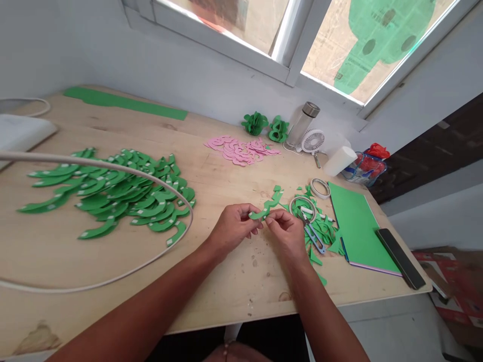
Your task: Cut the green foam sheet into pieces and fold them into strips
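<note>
Between my two hands is a wavy green paper strip (258, 214) with small white patches on it. My left hand (238, 224) pinches its left end between thumb and fingers. At the strip's lower right edge, my right hand (286, 230) has its thumb and forefinger pressed together on it. Whether a small bit of tape is in those right fingertips is too small to tell. Green paper scraps (323, 232) lie just right of my right hand, with blue-handled scissors (314, 236) and a tape roll (302, 207) on them.
A big pile of curved green paper strips (128, 191) covers the table's left, crossed by a pale cable (190, 221). Pink paper cutouts (241, 151) lie behind my hands. Green sheets (358, 229) and a black phone (400, 259) are at right; a bottle (302, 124) and small fan (313, 141) stand behind.
</note>
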Motion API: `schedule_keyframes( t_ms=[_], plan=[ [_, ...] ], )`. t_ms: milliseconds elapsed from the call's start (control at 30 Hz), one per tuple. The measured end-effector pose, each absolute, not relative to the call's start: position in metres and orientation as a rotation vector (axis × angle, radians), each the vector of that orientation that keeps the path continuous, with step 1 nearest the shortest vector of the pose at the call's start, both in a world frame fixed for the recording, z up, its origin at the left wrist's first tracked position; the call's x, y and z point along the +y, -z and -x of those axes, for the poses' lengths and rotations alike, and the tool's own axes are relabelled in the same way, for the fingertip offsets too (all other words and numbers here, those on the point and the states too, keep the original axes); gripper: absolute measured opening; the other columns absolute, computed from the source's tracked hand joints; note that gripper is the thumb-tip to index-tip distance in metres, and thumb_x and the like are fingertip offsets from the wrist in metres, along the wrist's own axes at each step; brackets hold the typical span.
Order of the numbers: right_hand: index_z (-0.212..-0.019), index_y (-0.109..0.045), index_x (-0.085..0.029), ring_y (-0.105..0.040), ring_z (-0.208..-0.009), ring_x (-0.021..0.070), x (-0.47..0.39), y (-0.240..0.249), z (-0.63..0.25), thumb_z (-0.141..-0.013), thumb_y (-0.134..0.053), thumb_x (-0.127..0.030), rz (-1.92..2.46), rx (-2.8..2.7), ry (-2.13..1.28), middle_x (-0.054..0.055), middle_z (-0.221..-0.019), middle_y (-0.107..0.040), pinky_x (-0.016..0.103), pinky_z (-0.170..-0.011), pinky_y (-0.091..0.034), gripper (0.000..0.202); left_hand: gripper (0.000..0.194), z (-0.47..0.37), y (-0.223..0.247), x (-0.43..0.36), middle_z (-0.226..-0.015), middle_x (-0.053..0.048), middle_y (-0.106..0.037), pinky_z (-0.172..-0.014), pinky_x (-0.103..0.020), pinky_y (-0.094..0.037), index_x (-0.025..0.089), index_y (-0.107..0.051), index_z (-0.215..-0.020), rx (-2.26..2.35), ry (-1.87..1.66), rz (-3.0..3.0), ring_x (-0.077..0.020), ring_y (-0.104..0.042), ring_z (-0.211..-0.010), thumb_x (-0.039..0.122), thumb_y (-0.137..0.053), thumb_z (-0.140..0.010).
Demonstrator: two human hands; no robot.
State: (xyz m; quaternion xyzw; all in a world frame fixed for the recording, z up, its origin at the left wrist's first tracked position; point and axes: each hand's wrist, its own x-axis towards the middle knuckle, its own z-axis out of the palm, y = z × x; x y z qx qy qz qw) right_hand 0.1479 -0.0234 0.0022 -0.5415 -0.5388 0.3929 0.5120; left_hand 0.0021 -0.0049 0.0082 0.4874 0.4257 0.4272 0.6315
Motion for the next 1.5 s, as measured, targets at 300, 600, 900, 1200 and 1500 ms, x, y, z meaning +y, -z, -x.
schedule_keyframes(
  t_ms=[300,600,900,1200,1500],
  plan=[
    [-0.065,-0.062,-0.02,-0.054,-0.066,0.0156,-0.0243,-0.0059,-0.1469,-0.07,-0.061,-0.026,1.373,-1.364,-0.859,0.001,-0.068,-0.063,0.029,-0.065,-0.043,0.008,0.022,-0.001,-0.0098,-0.005,-0.059,-0.001,-0.063,-0.047,-0.022,-0.041,0.016,-0.064,-0.074,0.982,-0.936,-1.142,-0.011,-0.054,-0.051,0.036,-0.066,-0.064],
    [-0.063,-0.061,-0.02,-0.05,-0.061,0.014,-0.0255,-0.0059,-0.1459,-0.069,-0.06,-0.024,1.425,-1.397,-0.786,0.001,-0.066,-0.063,0.028,-0.061,-0.041,0.008,0.02,-0.0006,-0.0097,-0.0043,-0.058,0.0,-0.062,-0.048,-0.022,-0.042,0.017,-0.064,-0.071,0.983,-0.924,-1.176,-0.0111,-0.054,-0.051,0.035,-0.065,-0.064],
    [-0.061,-0.059,-0.02,-0.053,-0.061,0.0141,-0.0266,-0.0066,-0.143,-0.069,-0.059,-0.023,1.425,-1.389,-0.734,0.0,-0.064,-0.063,0.027,-0.06,-0.04,0.009,0.016,-0.0003,-0.0114,-0.0055,-0.061,-0.001,-0.065,-0.048,-0.022,-0.043,0.017,-0.066,-0.068,1.002,-0.924,-1.224,-0.0119,-0.055,-0.053,0.033,-0.064,-0.063],
    [-0.061,-0.06,-0.02,-0.051,-0.06,0.0136,-0.0272,-0.0077,-0.143,-0.07,-0.058,-0.023,1.434,-1.387,-0.74,0.0,-0.064,-0.062,0.027,-0.058,-0.04,0.009,0.015,-0.0004,-0.0112,-0.0042,-0.06,-0.001,-0.065,-0.049,-0.022,-0.044,0.017,-0.067,-0.067,0.995,-0.94,-1.218,-0.0111,-0.055,-0.052,0.031,-0.065,-0.063],
    [-0.064,-0.064,-0.02,-0.055,-0.067,0.0159,-0.0287,-0.0081,-0.1425,-0.073,-0.06,-0.024,1.408,-1.368,-0.788,0.001,-0.069,-0.065,0.028,-0.063,-0.042,0.011,0.013,-0.0023,-0.0055,-0.0067,-0.056,0.001,-0.063,-0.048,-0.021,-0.042,0.017,-0.067,-0.067,1.082,-1.015,-1.205,-0.0098,-0.052,-0.05,0.029,-0.068,-0.062]
  ],
)
